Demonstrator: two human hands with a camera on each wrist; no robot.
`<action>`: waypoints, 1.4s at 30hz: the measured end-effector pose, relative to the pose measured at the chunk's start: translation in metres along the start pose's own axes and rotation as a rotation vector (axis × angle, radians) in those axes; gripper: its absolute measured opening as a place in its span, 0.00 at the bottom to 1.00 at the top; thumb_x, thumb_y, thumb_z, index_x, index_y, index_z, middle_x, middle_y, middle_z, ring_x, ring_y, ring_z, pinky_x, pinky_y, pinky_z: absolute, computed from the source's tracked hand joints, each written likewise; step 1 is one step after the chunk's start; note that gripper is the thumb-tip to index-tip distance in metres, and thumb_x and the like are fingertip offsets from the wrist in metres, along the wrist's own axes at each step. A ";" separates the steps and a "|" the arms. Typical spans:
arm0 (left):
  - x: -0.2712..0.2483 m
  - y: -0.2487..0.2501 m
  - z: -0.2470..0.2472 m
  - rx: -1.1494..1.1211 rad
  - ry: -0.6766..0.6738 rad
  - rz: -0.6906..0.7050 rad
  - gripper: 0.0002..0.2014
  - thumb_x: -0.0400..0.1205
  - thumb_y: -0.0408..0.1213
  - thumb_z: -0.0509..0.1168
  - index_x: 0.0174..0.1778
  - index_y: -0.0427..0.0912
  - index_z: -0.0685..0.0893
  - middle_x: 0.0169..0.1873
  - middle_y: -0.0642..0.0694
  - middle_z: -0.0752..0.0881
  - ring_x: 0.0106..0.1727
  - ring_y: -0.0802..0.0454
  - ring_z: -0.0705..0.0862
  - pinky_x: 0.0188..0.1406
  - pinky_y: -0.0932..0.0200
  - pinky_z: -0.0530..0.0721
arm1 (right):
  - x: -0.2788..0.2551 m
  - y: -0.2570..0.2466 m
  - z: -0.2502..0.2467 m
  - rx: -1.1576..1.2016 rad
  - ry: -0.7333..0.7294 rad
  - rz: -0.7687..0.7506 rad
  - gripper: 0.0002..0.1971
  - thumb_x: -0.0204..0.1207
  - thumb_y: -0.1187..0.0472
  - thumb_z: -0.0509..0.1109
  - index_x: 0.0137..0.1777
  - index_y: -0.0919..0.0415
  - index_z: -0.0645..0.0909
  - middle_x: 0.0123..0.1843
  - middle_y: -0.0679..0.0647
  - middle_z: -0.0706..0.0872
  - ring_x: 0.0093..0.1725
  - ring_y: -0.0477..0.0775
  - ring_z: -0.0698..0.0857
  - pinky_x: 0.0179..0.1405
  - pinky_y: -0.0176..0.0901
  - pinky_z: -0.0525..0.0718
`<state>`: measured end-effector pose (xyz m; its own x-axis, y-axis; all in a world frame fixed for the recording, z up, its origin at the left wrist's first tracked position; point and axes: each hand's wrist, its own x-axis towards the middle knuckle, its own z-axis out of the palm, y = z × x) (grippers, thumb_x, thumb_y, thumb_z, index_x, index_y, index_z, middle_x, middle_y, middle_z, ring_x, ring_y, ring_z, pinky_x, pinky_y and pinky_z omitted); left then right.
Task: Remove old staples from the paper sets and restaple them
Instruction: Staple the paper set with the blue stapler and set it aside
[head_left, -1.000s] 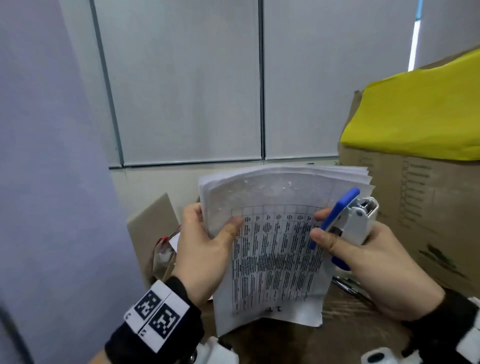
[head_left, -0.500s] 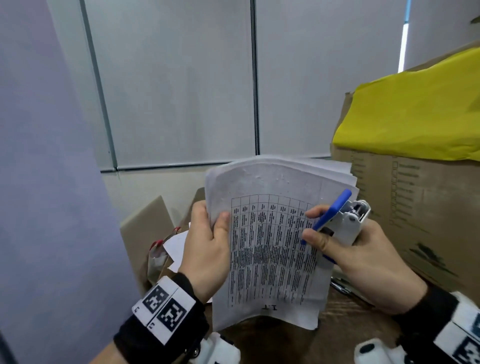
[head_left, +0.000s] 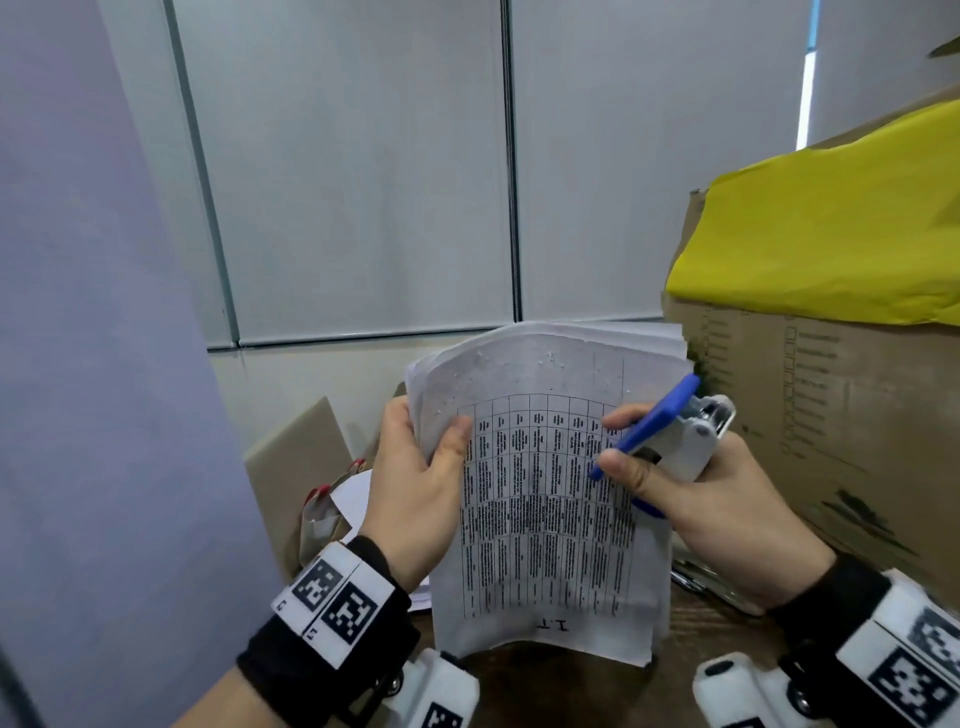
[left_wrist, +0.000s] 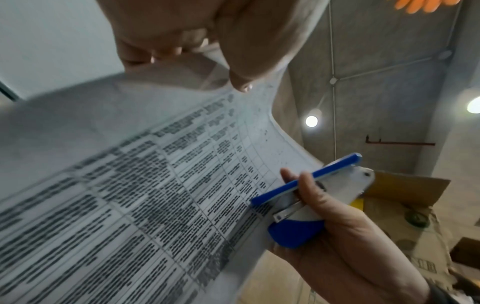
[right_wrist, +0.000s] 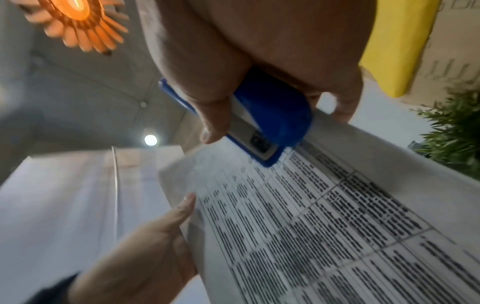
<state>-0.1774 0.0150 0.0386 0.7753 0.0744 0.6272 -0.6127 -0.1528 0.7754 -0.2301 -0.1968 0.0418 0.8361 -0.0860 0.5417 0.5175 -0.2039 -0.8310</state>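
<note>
A thick set of printed papers (head_left: 545, 493) with a table on its top sheet is held upright in front of me. My left hand (head_left: 421, 483) grips its left edge, thumb on the front sheet and fingers behind. My right hand (head_left: 691, 499) holds a blue and white stapler (head_left: 670, 436) at the set's right edge, thumb lying along the blue lever. In the left wrist view the stapler (left_wrist: 311, 197) has its mouth around the paper's (left_wrist: 145, 185) edge. The right wrist view shows the stapler (right_wrist: 262, 125) from below against the sheets (right_wrist: 324, 226).
A large cardboard box (head_left: 831, 415) topped with yellow material (head_left: 831, 234) stands close on the right. A brown table (head_left: 571, 686) lies under the papers. Loose white paper (head_left: 353, 499) and cardboard pieces (head_left: 296, 457) lie behind my left hand. A pale wall is on the left.
My left thumb slid from the middle of the top sheet back to the left edge. The stapler and right hand stayed at the right edge; the paper set shifted slightly.
</note>
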 end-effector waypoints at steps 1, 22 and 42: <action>0.001 0.002 0.000 -0.011 0.008 0.001 0.08 0.84 0.38 0.65 0.53 0.51 0.72 0.52 0.52 0.84 0.52 0.63 0.85 0.49 0.62 0.84 | 0.001 -0.002 0.001 0.024 -0.012 0.005 0.16 0.65 0.56 0.75 0.52 0.60 0.84 0.43 0.55 0.89 0.42 0.44 0.88 0.39 0.38 0.87; 0.055 0.032 -0.017 0.480 -0.023 0.547 0.10 0.79 0.23 0.68 0.54 0.37 0.88 0.45 0.52 0.86 0.43 0.71 0.77 0.50 0.86 0.67 | 0.004 -0.007 -0.009 -0.009 0.035 0.122 0.14 0.65 0.56 0.77 0.51 0.57 0.86 0.48 0.56 0.91 0.48 0.54 0.89 0.42 0.37 0.86; 0.064 0.051 -0.015 0.360 -0.216 0.328 0.17 0.73 0.18 0.75 0.44 0.47 0.91 0.37 0.58 0.88 0.35 0.73 0.86 0.43 0.80 0.80 | 0.001 -0.012 -0.013 0.130 -0.055 0.057 0.11 0.62 0.58 0.76 0.46 0.55 0.88 0.51 0.56 0.89 0.47 0.49 0.89 0.43 0.36 0.88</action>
<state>-0.1618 0.0268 0.1195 0.5888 -0.2328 0.7740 -0.7663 -0.4654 0.4430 -0.2375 -0.2068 0.0539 0.8715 -0.0399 0.4888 0.4854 -0.0717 -0.8713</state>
